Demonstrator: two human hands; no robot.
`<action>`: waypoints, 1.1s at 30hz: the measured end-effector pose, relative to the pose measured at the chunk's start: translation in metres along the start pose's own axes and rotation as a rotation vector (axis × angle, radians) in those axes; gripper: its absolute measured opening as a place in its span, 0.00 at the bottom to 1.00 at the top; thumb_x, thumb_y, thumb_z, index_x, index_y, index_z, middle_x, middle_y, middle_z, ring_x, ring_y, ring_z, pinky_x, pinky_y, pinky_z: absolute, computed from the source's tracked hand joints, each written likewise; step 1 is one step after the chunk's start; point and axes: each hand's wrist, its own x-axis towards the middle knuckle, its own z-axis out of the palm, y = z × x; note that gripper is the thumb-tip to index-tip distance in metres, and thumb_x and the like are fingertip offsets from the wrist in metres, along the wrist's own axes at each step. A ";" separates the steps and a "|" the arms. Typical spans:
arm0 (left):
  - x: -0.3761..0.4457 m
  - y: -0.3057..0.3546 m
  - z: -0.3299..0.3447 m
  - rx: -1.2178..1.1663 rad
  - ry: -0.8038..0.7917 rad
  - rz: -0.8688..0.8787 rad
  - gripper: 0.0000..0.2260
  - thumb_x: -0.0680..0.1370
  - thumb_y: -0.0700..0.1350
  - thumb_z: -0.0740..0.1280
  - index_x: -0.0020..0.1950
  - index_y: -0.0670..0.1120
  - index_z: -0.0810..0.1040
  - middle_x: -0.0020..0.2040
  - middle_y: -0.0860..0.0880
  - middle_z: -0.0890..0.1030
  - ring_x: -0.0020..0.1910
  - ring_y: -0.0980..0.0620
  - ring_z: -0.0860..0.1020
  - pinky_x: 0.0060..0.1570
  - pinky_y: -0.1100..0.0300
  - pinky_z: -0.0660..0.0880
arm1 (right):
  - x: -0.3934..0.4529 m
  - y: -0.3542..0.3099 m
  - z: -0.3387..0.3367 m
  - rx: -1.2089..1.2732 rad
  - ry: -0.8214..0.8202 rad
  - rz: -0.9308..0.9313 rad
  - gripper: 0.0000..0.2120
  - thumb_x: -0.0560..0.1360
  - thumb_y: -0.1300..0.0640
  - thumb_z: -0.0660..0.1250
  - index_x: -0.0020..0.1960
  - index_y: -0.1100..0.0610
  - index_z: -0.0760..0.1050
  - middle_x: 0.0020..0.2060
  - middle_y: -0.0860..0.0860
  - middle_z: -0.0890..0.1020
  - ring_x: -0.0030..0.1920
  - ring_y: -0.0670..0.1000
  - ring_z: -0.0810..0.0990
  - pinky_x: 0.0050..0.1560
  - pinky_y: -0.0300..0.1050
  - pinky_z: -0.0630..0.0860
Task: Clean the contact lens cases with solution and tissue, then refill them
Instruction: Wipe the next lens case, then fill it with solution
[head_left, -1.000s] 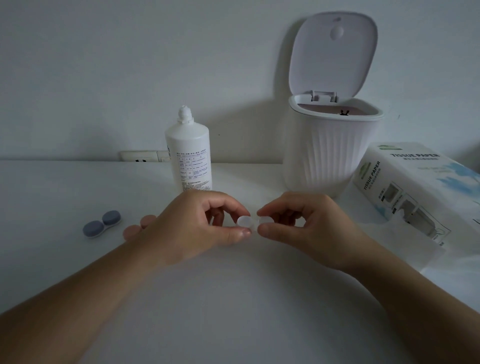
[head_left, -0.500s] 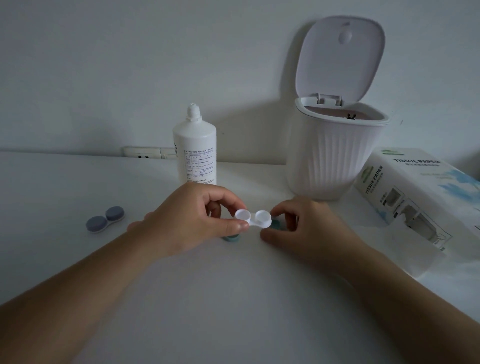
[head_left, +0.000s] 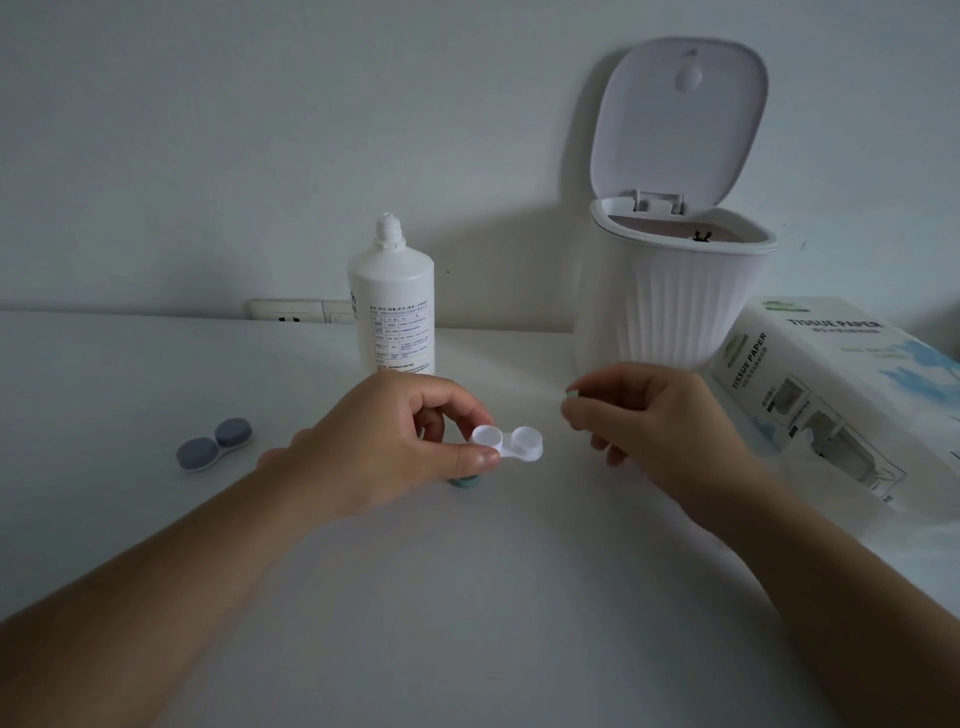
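Tissue box (head_left: 852, 395): "TISSUE PAPER" printed on the top face and again on the end panel; smaller print beneath unreadable. Solution bottle (head_left: 390, 306): label with a fine-print table, too small to read.

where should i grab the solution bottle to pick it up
Wrap the solution bottle around its straight round body, coming from the front right. It stands upright with a narrow nozzle on top, and the left hand partly blocks its base.

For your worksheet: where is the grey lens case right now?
In the head view, the grey lens case lies closed on the table's left side, apart from the left hand.
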 end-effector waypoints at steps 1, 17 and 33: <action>0.000 0.000 0.000 0.001 -0.004 0.002 0.07 0.70 0.51 0.80 0.45 0.59 0.85 0.26 0.59 0.71 0.26 0.59 0.66 0.28 0.68 0.63 | 0.000 -0.002 -0.001 0.048 -0.011 -0.008 0.04 0.69 0.56 0.78 0.43 0.52 0.84 0.33 0.51 0.85 0.31 0.46 0.80 0.32 0.40 0.77; 0.000 0.001 0.000 0.003 0.004 0.003 0.08 0.68 0.56 0.79 0.45 0.60 0.85 0.27 0.58 0.73 0.27 0.60 0.68 0.29 0.70 0.65 | -0.016 -0.014 0.007 -0.007 -0.243 -0.233 0.16 0.68 0.49 0.73 0.56 0.49 0.81 0.50 0.44 0.87 0.52 0.46 0.86 0.59 0.45 0.80; -0.001 0.002 0.001 -0.037 -0.004 0.013 0.08 0.69 0.53 0.80 0.46 0.58 0.85 0.30 0.58 0.75 0.29 0.60 0.70 0.30 0.68 0.67 | -0.021 -0.019 0.006 -0.117 -0.294 -0.272 0.19 0.69 0.49 0.71 0.60 0.48 0.81 0.53 0.40 0.86 0.53 0.40 0.84 0.59 0.39 0.79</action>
